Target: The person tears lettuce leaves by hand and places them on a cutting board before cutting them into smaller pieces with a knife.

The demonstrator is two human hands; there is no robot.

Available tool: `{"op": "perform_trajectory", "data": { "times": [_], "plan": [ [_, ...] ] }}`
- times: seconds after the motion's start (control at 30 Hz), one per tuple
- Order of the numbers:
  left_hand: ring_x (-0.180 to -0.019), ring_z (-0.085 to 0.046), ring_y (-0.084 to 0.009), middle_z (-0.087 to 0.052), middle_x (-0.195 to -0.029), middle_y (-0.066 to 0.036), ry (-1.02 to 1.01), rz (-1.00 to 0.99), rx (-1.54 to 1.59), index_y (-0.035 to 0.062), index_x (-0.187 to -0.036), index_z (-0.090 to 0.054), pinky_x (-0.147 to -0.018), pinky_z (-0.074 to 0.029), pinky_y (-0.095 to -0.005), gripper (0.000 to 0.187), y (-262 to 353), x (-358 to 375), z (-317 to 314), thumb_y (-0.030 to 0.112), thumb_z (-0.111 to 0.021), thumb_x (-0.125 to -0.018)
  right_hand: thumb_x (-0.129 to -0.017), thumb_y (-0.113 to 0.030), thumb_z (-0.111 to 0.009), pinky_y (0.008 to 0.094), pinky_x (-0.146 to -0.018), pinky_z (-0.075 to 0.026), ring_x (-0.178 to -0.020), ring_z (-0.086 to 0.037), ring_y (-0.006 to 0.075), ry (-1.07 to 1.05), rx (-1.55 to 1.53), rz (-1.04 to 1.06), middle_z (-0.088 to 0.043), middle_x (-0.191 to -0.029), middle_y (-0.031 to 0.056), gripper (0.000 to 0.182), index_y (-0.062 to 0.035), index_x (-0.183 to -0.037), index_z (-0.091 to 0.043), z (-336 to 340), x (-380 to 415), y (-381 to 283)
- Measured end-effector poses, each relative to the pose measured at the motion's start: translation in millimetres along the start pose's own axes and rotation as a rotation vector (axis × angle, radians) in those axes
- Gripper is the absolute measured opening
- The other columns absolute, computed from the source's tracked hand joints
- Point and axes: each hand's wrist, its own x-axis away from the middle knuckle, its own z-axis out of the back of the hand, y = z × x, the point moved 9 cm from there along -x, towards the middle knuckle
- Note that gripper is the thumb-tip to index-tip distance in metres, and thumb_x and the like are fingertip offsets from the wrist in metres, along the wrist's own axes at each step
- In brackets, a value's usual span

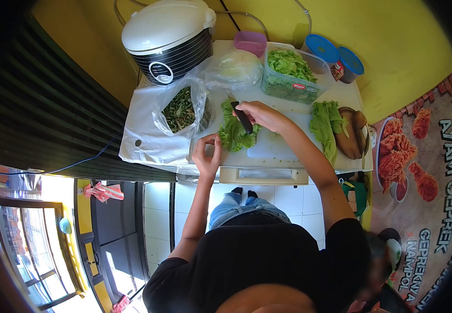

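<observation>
right hand (260,113) grips knife (242,118) over lettuce (235,133) near board edge.

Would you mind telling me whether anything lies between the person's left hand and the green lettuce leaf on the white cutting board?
Nothing visible does. The left hand rests at the near left edge of the white cutting board, right beside the green lettuce leaf, with no object between them. The right hand holds a black-handled knife over the leaf.
</observation>
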Motion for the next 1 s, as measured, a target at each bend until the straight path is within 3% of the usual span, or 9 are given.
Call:
{"op": "perform_trajectory", "data": {
  "times": [0.1,0.17,0.23,0.27,0.37,0.57,0.77,0.93,1.0],
  "plan": [
    [-0.067,-0.062,-0.0197,-0.065,-0.074,-0.007,-0.028,-0.077,0.031,0.0037,-0.087,-0.067,-0.066,-0.047,-0.0297,0.007,10,-3,-1,0.002,-0.069,-0.081,-0.094,-0.041,-0.057,0.0222,-0.055,-0.038,-0.062,-0.048,0.0068,0.040,-0.117,0.011,-0.057,-0.073,0.0004,0.036,-0.0062,-0.084,-0.060,16,33,-9],
    [-0.076,-0.062,-0.0219,-0.066,-0.081,-0.006,-0.110,-0.066,0.055,0.0060,-0.089,-0.068,-0.072,-0.046,-0.0331,0.012,17,-4,-7,0.004,-0.071,-0.079,-0.095,-0.045,-0.056,0.0231,-0.055,-0.044,-0.061,-0.054,0.0082,0.104,0.169,0.012,-0.059,-0.074,0.0025,0.040,-0.0084,-0.079,-0.053,34,61,-18],
    [-0.087,-0.062,-0.0234,-0.066,-0.092,-0.005,-0.218,-0.301,-0.102,0.0093,-0.092,-0.068,-0.086,-0.044,-0.0391,0.017,58,-4,-17,0.008,-0.073,-0.076,-0.097,-0.043,-0.054,0.0227,-0.054,-0.044,-0.060,-0.054,0.0084,0.149,0.201,0.010,-0.060,-0.074,0.0017,0.039,-0.0055,-0.087,-0.059,53,84,-12],
    [-0.104,-0.059,-0.0237,-0.064,-0.107,-0.004,-0.334,-0.296,-0.138,0.0122,-0.096,-0.068,-0.102,-0.034,-0.0464,0.020,59,3,-30,0.013,-0.074,-0.076,-0.097,-0.041,-0.055,0.0227,-0.057,-0.046,-0.062,-0.056,0.0089,0.178,0.256,0.017,-0.060,-0.074,0.0014,0.038,-0.0042,-0.090,-0.061,63,94,-7],
    [-0.117,-0.054,-0.0241,-0.062,-0.117,-0.003,-0.464,-0.373,-0.287,0.0138,-0.097,-0.068,-0.109,-0.027,-0.0508,0.020,79,9,-60,0.014,-0.071,-0.078,-0.099,-0.035,-0.053,0.0233,-0.059,-0.046,-0.063,-0.055,0.0086,0.275,0.352,0.012,-0.058,-0.073,-0.0006,0.035,-0.0014,-0.099,-0.064,82,124,4],
    [-0.125,-0.048,-0.0266,-0.060,-0.127,-0.002,-0.464,-0.468,-0.676,0.0151,-0.092,-0.070,-0.109,-0.027,-0.0502,0.019,20,-14,-59,0.011,-0.070,-0.073,-0.098,-0.035,-0.055,0.0260,-0.053,-0.037,-0.058,-0.043,0.0080,0.570,0.446,0.078,-0.047,-0.067,-0.0032,0.037,0.0011,-0.099,-0.063,126,172,36],
    [-0.121,-0.051,-0.0276,-0.062,-0.119,-0.002,-0.485,-0.381,-0.312,0.0157,-0.088,-0.070,-0.107,-0.030,-0.0494,0.016,87,-21,-60,0.013,-0.070,-0.072,-0.087,-0.040,-0.068,0.0281,-0.051,-0.032,-0.056,-0.037,0.0097,0.816,0.635,0.077,-0.041,-0.061,-0.0018,0.040,-0.0018,-0.099,-0.067,117,181,20],
    [-0.123,-0.050,-0.0263,-0.062,-0.115,-0.003,-0.536,-0.392,-0.269,0.0176,-0.094,-0.069,-0.109,-0.028,-0.0523,0.019,89,-2,-108,0.016,-0.070,-0.076,-0.081,-0.039,-0.070,0.0369,-0.058,-0.046,-0.063,-0.061,0.0265,0.878,0.852,0.072,-0.062,-0.068,0.0126,0.036,-0.0088,-0.100,-0.070,107,149,21],
    [-0.123,-0.050,-0.0259,-0.062,-0.116,-0.003,-0.549,-0.406,-0.277,0.0182,-0.097,-0.069,-0.110,-0.027,-0.0531,0.019,84,2,-113,0.016,-0.070,-0.078,-0.081,-0.038,-0.069,0.0386,-0.061,-0.048,-0.068,-0.063,0.0295,0.870,0.859,0.058,-0.065,-0.073,0.0129,0.033,-0.0094,-0.097,-0.070,111,143,27]
  ]
}}
